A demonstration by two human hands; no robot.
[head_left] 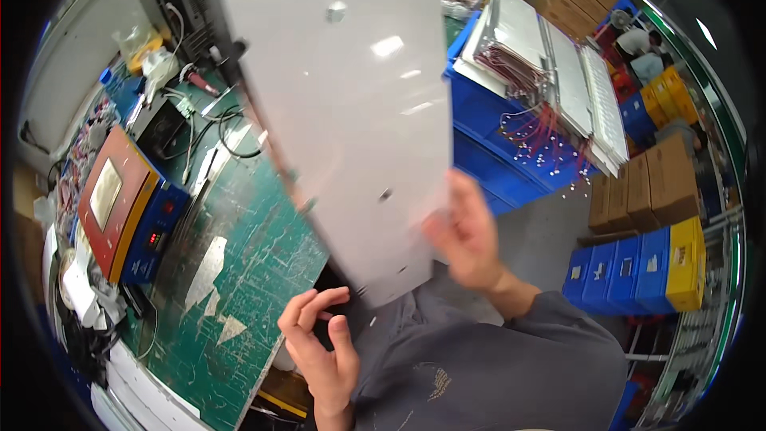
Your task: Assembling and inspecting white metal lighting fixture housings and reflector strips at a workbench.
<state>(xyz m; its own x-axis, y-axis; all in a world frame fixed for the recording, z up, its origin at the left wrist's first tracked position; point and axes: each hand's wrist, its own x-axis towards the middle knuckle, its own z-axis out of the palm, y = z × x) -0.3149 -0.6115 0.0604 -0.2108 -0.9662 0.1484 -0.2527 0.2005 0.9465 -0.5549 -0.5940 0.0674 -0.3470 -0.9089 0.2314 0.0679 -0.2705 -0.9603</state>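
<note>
A long, glossy white panel (pixel 351 128) with several small dark marks or clips rises before me, slightly smeared by motion. It reaches from near my lap past the upper edge of the view. My right hand (pixel 467 235) grips its right edge, thumb on the face; the fingers behind are partly hidden. Just off the panel's lower left corner is my left hand (pixel 319 343), its fingers bent and spread, with nothing seen between them. Under and left of the panel lies the scratched green bench top (pixel 263 271).
At left on the bench stands a blue heating unit (pixel 132 207) with a brown top, near cables (pixel 227 132). To the right, blue crates (pixel 499 164) bear stacked white panels (pixel 558 64) with red wires hanging down. Blue and yellow bins (pixel 638 271) and cartons (pixel 658 183) stand beyond.
</note>
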